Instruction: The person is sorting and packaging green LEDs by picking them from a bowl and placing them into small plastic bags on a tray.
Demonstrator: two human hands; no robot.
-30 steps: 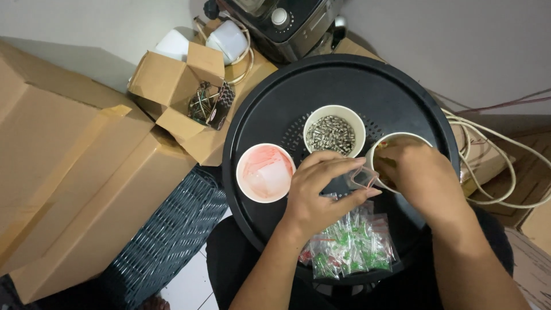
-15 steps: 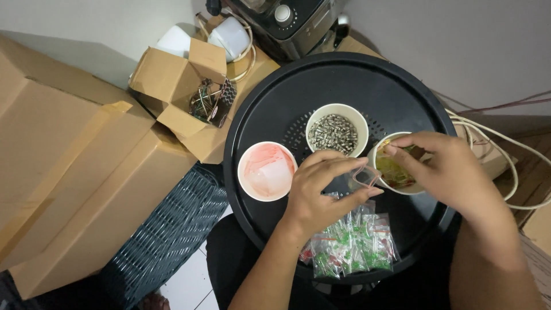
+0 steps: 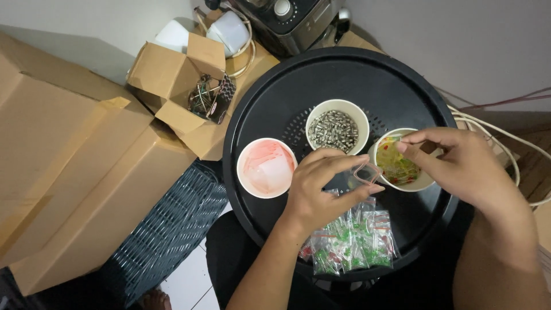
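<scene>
On a round black tray [image 3: 298, 86], my left hand [image 3: 321, 183] pinches a small clear plastic bag [image 3: 367, 172] open between thumb and fingers. My right hand [image 3: 459, 166] hovers over a white bowl of small yellow and red parts [image 3: 396, 166], pinching a thin wire-legged part [image 3: 399, 139] above it. Behind stands a white bowl of small grey metal pieces [image 3: 337, 127]. A white bowl holding clear red-tinted bags [image 3: 266, 167] sits to the left. A pile of filled small bags with green and red contents [image 3: 350, 244] lies at the tray's near edge.
Large cardboard boxes [image 3: 63, 166] fill the left side. A small open box [image 3: 183, 97] holds wired parts. A dark woven basket [image 3: 172, 229] sits below the boxes. A black appliance [image 3: 287, 20] stands behind the tray, and white cables [image 3: 499, 138] run at the right.
My right hand has drawn back to the right off the yellow-parts bowl, uncovering it, and now pinches a thin part above it. My left hand keeps the small clear bag in place.
</scene>
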